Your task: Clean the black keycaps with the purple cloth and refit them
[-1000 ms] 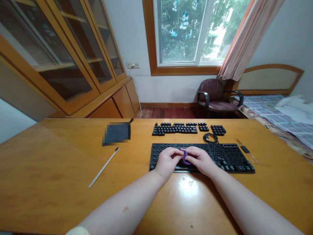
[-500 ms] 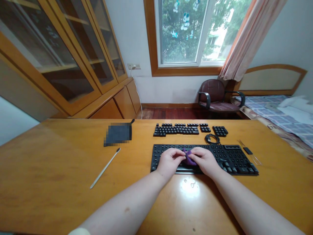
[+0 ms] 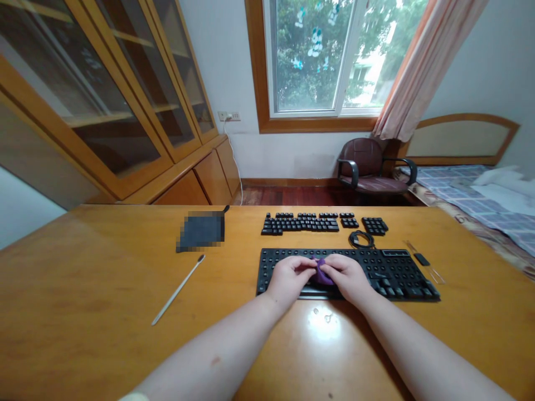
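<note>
A small purple cloth (image 3: 323,275) is pinched between my two hands, above the lower middle of a black keyboard base (image 3: 401,273). My left hand (image 3: 291,277) grips the cloth's left side with thumb and fingertips. On its right side my right hand (image 3: 348,274) holds it, thumb pressed on top. Something small may be inside the cloth, but I cannot tell. Most of the base has its keycaps off; a few caps stay at its lower right. Removed keycaps (image 3: 301,224) lie in rows behind the base.
Left on the wooden desk (image 3: 104,278) are a dark pouch (image 3: 203,230), partly blurred, and a long white brush (image 3: 179,289). A coiled cable (image 3: 361,239) lies behind the base. To its right rests a keycap puller (image 3: 422,259) with wire loops. An office chair (image 3: 363,167) stands beyond the desk.
Both hands stay at the same spot over the keyboard base. The purple cloth has shifted slightly between the fingers, and the whole view has moved a little.
</note>
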A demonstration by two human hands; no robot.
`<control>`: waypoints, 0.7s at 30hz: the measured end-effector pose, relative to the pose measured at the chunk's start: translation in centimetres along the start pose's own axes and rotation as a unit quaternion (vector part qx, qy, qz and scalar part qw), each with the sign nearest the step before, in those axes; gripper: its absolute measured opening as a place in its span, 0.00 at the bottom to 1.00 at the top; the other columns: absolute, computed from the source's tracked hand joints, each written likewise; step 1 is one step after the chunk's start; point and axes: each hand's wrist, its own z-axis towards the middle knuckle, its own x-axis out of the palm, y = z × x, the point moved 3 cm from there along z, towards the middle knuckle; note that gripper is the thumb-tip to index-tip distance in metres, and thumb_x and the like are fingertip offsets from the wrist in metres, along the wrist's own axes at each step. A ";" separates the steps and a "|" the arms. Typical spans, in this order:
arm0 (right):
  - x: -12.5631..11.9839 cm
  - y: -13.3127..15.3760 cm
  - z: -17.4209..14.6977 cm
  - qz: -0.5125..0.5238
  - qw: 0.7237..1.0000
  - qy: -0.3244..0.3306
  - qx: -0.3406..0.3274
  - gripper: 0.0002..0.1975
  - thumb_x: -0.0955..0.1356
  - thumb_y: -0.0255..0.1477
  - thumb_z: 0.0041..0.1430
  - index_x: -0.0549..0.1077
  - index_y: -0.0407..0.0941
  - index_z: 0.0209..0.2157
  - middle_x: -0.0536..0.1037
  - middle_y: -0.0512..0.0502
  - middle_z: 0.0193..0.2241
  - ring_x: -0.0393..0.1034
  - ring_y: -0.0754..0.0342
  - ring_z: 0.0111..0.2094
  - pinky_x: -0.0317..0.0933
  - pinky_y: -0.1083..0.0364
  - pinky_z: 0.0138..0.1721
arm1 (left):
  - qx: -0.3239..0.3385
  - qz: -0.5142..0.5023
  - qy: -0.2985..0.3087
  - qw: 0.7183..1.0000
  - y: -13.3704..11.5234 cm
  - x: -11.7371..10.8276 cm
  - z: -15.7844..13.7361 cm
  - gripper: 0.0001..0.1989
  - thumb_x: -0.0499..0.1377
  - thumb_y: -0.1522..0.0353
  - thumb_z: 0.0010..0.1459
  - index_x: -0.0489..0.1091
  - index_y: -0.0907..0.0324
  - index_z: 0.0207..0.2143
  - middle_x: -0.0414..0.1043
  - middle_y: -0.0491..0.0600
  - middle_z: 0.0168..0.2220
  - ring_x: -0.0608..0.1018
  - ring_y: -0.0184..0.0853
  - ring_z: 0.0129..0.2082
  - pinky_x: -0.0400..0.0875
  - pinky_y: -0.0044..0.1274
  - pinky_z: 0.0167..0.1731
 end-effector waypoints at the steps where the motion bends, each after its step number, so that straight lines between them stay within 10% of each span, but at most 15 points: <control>1: -0.1 0.0 0.0 -0.002 1.000 -0.008 0.003 0.11 0.64 0.32 0.55 0.75 0.44 0.24 0.75 0.46 0.24 0.69 0.54 0.28 0.63 0.56 0.33 | -0.001 -0.009 0.008 1.000 0.1 0.1 0.0 0.07 0.61 0.72 0.47 0.74 0.60 0.31 0.76 0.50 0.34 0.77 0.34 0.34 0.72 0.26 0.40; 21: 0.0 -0.2 0.0 -0.012 0.999 -0.041 0.029 0.08 0.66 0.33 0.52 0.74 0.45 0.27 0.77 0.46 0.28 0.70 0.52 0.31 0.63 0.54 0.36 | 0.065 0.065 0.008 0.996 -1.2 -0.3 -0.1 0.09 0.58 0.73 0.49 0.73 0.59 0.35 0.71 0.51 0.38 0.74 0.33 0.40 0.72 0.25 0.41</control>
